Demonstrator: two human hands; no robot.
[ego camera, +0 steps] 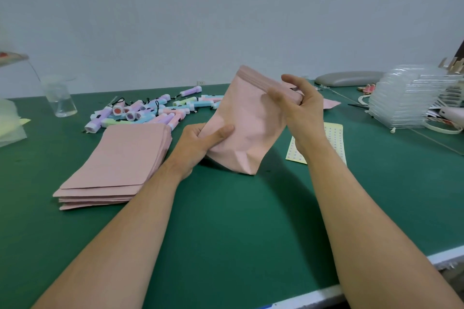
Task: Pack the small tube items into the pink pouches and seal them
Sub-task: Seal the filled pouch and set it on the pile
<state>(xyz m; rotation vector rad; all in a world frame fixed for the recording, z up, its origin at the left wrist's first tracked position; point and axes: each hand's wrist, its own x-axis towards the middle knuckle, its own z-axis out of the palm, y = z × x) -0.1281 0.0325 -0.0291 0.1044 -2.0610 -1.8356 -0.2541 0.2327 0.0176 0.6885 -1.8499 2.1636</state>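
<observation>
Right hand (302, 108): pinches the top strip of the pouch (247, 128) near its right end.
Left hand (198, 144): grips the pouch's lower left side, thumb laid across the front.
Pouch: pink, held tilted between both hands; its bottom corner is down at the green table (238, 221), contact unclear.
Stack of pouches (118, 165): lies flat just left of the left hand.
Tubes (150, 113): a pastel heap beyond the stack, behind and left of the grip.
Sticker sheet (335, 133): under the right forearm, right of the pouch.
Cup (59, 98): clear, well off to the left.
Trays (406, 98): clear stack, well off to the right.
</observation>
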